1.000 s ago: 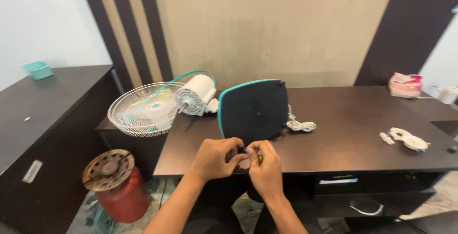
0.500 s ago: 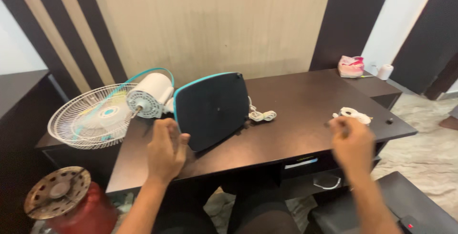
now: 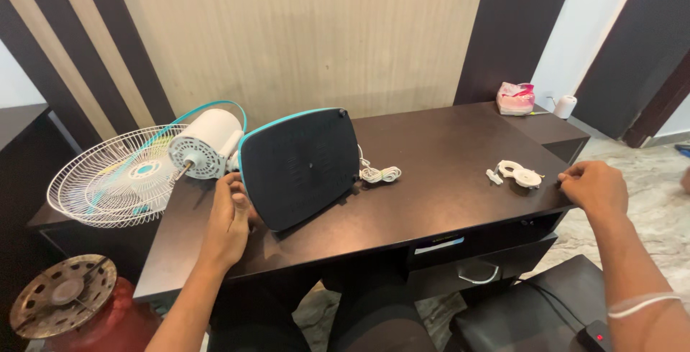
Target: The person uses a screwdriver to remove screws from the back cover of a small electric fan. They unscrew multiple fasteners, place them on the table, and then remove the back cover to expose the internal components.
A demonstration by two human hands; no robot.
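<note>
Steadying fan base (image 3: pixel 300 165) with left hand (image 3: pixel 230 221)

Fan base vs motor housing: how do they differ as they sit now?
The fan base is a dark, flat square panel with a teal edge, propped tilted; the motor housing is a white cylinder lying on its side. The left hand touches the base, not the housing. Both rest on the dark desk.
</note>
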